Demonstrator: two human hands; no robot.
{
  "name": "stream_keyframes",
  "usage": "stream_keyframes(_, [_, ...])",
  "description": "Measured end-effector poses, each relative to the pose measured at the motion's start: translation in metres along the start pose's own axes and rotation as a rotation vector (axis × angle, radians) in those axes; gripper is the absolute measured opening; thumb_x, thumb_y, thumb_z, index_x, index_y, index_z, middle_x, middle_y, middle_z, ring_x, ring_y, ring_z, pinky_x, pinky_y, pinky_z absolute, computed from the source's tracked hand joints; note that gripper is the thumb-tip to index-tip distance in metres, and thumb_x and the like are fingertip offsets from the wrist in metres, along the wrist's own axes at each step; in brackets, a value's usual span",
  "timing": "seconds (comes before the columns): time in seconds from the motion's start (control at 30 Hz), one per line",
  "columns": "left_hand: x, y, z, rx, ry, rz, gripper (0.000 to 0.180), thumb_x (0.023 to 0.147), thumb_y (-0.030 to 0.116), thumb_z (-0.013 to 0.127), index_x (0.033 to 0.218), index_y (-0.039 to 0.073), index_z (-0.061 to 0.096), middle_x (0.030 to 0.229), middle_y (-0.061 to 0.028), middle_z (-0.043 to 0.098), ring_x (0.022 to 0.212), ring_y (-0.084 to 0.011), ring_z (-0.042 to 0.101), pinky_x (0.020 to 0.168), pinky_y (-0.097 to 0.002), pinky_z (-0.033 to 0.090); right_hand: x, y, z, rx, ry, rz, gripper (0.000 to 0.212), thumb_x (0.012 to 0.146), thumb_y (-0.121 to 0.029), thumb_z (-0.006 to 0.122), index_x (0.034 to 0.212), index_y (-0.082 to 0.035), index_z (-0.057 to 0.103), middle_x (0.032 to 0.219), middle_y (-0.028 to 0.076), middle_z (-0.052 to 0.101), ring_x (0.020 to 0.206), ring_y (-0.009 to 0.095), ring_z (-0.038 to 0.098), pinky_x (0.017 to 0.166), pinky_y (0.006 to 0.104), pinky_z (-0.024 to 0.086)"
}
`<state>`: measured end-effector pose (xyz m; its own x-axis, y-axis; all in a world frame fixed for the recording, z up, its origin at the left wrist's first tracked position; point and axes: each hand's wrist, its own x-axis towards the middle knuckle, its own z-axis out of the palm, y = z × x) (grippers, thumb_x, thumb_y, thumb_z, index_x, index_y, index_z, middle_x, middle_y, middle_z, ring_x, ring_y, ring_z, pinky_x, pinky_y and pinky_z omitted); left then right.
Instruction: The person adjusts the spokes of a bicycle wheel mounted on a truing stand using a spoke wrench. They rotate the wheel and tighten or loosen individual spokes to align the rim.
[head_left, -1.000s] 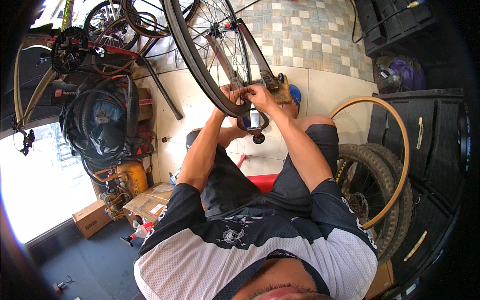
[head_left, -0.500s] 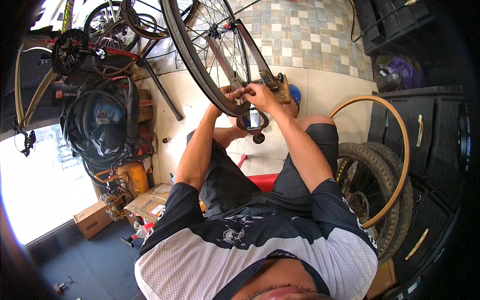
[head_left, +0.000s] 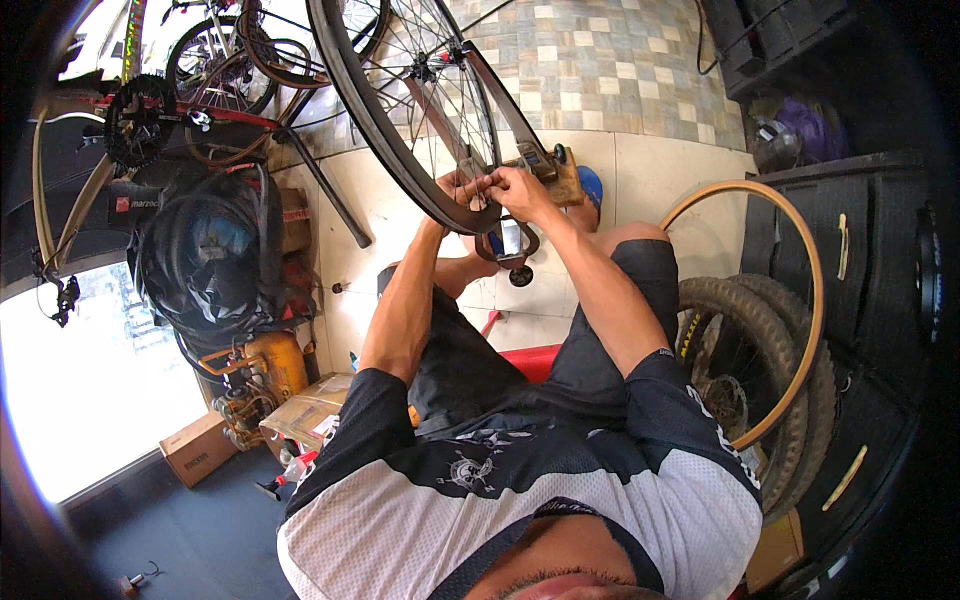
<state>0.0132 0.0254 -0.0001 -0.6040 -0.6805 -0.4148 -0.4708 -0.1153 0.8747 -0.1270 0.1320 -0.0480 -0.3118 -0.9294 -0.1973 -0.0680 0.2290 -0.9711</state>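
Note:
A black bicycle wheel (head_left: 358,120) with thin spokes stands upright in a truing stand (head_left: 508,105), its hub between the stand's two arms. My left hand (head_left: 463,190) is at the near end of the rim, partly behind it, with its fingers curled in among the spokes. Close against it, my right hand (head_left: 520,194) has its thumb and fingers pinched together beside the rim. The fingertips of both hands meet there. Whatever lies between them is too small to make out. Just below my hands sits the stand's base with a black knob (head_left: 521,276).
Two knobby tyres (head_left: 745,330) and a tan hoop (head_left: 815,290) lean against dark drawers on the right. At left are a bundle of black tubes (head_left: 210,240), an orange compressor (head_left: 275,365), cardboard boxes (head_left: 200,447) and bicycles. A blue sandal (head_left: 591,190) shows beyond my right hand.
My hands stay together at the rim's near end, with only slight finger movement. The wheel and stand hold their place, while the whole view has shifted slightly.

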Motion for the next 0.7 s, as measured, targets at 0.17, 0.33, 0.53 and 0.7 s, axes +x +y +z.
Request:
stream_keyframes(0.17, [0.002,0.003,-0.071,0.05,0.197,0.027,0.034,0.089,0.028,0.074,0.108,0.0,0.065,0.081,-0.006,0.067,0.067,-0.0142,0.061,0.06,-0.0295,0.048,-0.001,-0.029,0.014,-0.173,0.179,0.014,0.029,0.089,-0.03,0.068,0.1,-0.003,0.07,0.091,0.017,0.073,0.085,0.034,0.07,0.075,0.0436,0.052])
stream_keyframes(0.33, [-0.024,0.125,-0.101,-0.074,0.423,0.226,0.024,0.1,0.021,0.057,0.099,0.0,0.069,0.083,-0.0052,0.068,0.068,-0.0139,0.062,0.057,-0.028,0.049,-0.015,-0.024,-0.013,-0.201,0.246,0.057,0.029,0.09,-0.03,0.066,0.101,-0.004,0.07,0.094,0.017,0.073,0.09,0.036,0.07,0.08,0.0447,0.053])
stream_keyframes(0.53, [-0.09,0.245,-0.082,-0.107,0.448,0.393,0.057,0.099,0.053,0.059,0.106,-0.002,0.066,0.085,-0.0044,0.064,0.067,-0.0104,0.059,0.055,-0.0237,0.044,-0.03,-0.032,-0.029,-0.228,0.311,0.042,0.027,0.088,-0.031,0.066,0.102,-0.009,0.071,0.089,0.019,0.072,0.089,0.039,0.069,0.078,0.0486,0.053])
stream_keyframes(0.7, [-0.095,0.249,-0.074,0.245,0.552,0.416,0.045,0.089,0.037,0.078,0.111,-0.001,0.068,0.085,-0.0035,0.068,0.065,-0.0081,0.06,0.053,-0.0217,0.044,-0.048,-0.046,-0.041,-0.234,0.303,0.046,0.028,0.088,-0.029,0.066,0.103,-0.006,0.071,0.09,0.02,0.073,0.09,0.039,0.069,0.08,0.0484,0.053])
